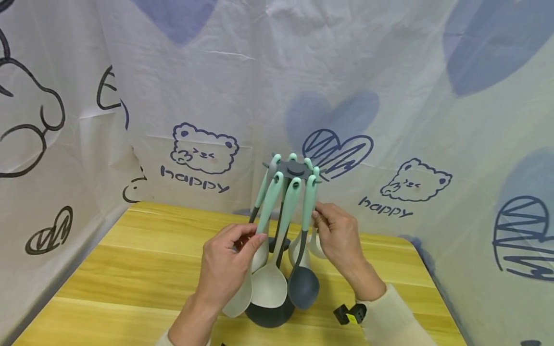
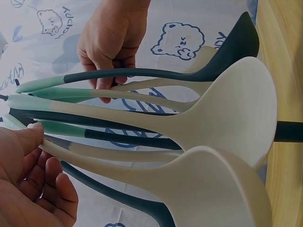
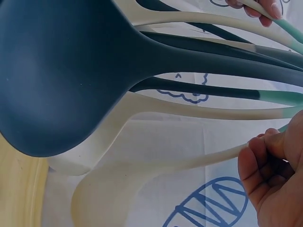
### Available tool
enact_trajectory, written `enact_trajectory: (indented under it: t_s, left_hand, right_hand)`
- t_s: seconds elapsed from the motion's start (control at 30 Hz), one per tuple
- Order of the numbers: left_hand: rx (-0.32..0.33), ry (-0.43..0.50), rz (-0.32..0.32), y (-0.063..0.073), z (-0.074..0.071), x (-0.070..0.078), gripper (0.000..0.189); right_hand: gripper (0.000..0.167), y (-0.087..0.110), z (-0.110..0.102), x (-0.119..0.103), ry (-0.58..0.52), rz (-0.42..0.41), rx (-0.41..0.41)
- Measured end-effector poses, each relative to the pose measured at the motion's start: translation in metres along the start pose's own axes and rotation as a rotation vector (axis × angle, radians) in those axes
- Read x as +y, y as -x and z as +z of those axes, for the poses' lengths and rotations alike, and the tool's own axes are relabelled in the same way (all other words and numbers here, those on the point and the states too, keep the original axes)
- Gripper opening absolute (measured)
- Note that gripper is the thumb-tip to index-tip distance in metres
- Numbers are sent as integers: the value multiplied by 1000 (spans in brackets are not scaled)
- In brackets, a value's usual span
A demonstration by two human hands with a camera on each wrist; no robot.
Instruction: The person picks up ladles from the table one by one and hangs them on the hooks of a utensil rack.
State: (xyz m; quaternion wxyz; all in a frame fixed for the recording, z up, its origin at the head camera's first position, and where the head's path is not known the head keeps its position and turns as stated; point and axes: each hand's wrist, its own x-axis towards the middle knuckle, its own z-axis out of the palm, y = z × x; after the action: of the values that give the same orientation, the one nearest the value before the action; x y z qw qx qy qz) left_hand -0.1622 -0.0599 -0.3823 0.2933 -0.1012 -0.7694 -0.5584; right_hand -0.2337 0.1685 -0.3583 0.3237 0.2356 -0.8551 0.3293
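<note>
Several kitchen utensils with mint-green handles hang from a grey rotating-type rack top (image 1: 295, 168) above a dark base (image 1: 270, 315). My left hand (image 1: 229, 264) pinches the handle of the cream spoon (image 2: 213, 189) at the front left, between thumb and index finger. On the right side, my right hand (image 1: 339, 235) pinches the handle of a cream utensil (image 3: 106, 194), whose head is partly hidden in the head view. Between the hands hang a cream ladle (image 1: 269, 286) and a dark blue-grey spoon (image 1: 304, 287). Other utensils behind them are partly covered.
The rack stands on a yellow wood-grain table (image 1: 125, 269). Behind it hangs a pale cloth (image 1: 259, 96) printed with hearts and bears. A small black device (image 1: 350, 315) sits by the right sleeve.
</note>
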Motion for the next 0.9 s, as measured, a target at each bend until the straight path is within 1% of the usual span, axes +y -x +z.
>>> enact_trajectory:
  t_s: [0.1,0.4,0.7,0.9]
  left_hand:
    - [-1,-2,-4,0,0,0,9]
    - [-19,-15,-22,-1,-2,2,12]
    - [-44,0,-64,-1,-5,3,14]
    - [-47,-3,-64,0,-6,4,18]
  right_hand:
    - [14,0,1,0,-11,-3,-4]
    - [14,2,2,0,-26,26,-5]
    - [14,5,3,-2,-45,66,-28]
    - [15,6,2,-3,-43,92,-46]
